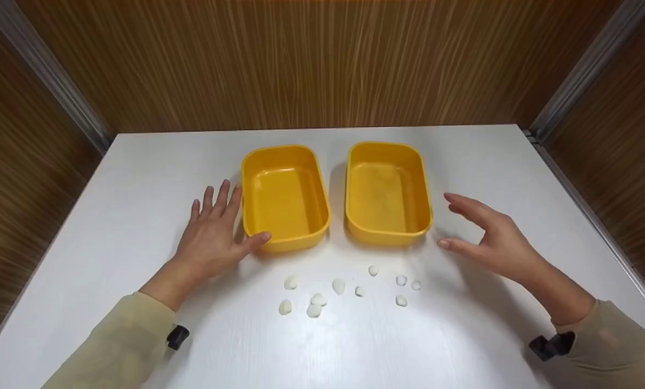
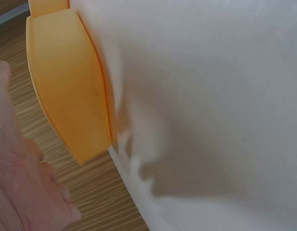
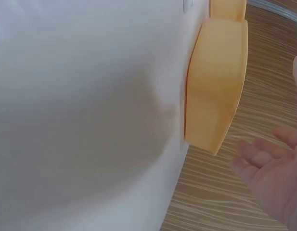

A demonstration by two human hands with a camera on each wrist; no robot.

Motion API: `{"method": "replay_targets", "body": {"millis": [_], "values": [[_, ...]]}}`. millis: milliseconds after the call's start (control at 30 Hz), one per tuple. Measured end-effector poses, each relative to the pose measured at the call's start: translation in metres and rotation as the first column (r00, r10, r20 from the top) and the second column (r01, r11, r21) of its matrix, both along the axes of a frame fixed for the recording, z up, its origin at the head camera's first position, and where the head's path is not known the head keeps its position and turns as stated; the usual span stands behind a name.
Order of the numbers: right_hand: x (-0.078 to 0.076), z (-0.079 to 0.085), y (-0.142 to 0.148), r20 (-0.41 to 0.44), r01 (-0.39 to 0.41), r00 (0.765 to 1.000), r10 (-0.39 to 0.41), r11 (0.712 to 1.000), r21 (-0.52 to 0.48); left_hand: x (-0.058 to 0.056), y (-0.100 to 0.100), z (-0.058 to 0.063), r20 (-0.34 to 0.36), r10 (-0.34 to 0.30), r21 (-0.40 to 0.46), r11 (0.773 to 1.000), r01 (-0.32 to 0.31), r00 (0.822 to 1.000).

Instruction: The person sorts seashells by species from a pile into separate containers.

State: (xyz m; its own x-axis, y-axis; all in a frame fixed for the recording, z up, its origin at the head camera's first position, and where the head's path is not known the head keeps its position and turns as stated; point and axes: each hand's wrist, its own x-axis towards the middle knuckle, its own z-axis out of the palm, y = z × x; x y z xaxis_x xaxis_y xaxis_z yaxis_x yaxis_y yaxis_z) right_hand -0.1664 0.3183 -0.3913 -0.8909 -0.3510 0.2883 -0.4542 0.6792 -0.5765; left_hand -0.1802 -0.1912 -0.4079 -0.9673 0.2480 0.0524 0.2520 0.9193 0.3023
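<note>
Two yellow plastic tubs stand side by side on the white table. Beside the left tub (image 1: 287,246) is my left hand (image 1: 211,237), fingers spread, its thumb overlapping the tub's near corner in the head view. My right hand (image 1: 495,240) hovers to the right of the right tub (image 1: 390,237), thumb and fingers apart with nothing between them. In front of the tubs lie several small whitish pebble-like pieces, among them one at the left (image 1: 285,307) and one at the right (image 1: 401,300). Both wrist views show a hand and a tub's outer wall.
The white table (image 1: 322,356) ends at a brown wood-grain panel (image 1: 311,65) behind the tubs. Similar panels rise at the left and right, with metal strips (image 1: 587,70) at the corners. Each sleeve carries a small black device (image 1: 552,346) near the wrist.
</note>
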Motion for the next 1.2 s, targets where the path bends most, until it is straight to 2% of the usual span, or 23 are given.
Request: {"method": "replay_targets", "body": {"millis": [200,367,467,600,700,800,967,1200], "values": [[0.011,-0.008,-0.003,0.070,-0.027,0.997,0.035,0.994,-0.109,-0.004,0.001,-0.007,0.029,-0.011,0.024,1.000,0.010,1.000],[0.017,-0.015,-0.008,0.176,-0.066,0.979,0.101,0.979,-0.194,-0.007,0.003,-0.010,0.032,-0.017,0.033,0.999,0.016,0.999],[0.018,-0.020,-0.009,0.261,-0.095,0.953,0.155,0.969,-0.230,-0.009,0.005,-0.012,0.042,-0.016,0.042,0.999,0.015,0.999],[0.017,-0.030,-0.009,0.364,-0.146,0.900,0.241,0.952,-0.269,-0.012,0.007,-0.014,0.049,-0.015,0.065,0.998,0.012,0.999],[0.015,-0.037,-0.009,0.411,-0.180,0.864,0.291,0.941,-0.286,-0.014,0.009,-0.016,0.049,-0.015,0.079,0.997,0.011,0.999],[0.015,-0.042,-0.010,0.444,-0.201,0.838,0.319,0.935,-0.293,-0.015,0.010,-0.019,0.062,-0.011,0.084,0.996,0.006,0.998],[0.014,-0.048,-0.012,0.486,-0.210,0.809,0.329,0.936,-0.284,-0.014,0.011,-0.021,0.078,-0.008,0.091,0.996,0.001,0.997],[0.012,-0.052,-0.013,0.516,-0.193,0.802,0.300,0.948,-0.252,-0.016,0.012,-0.021,0.064,-0.018,0.079,0.997,0.013,0.998]]}}
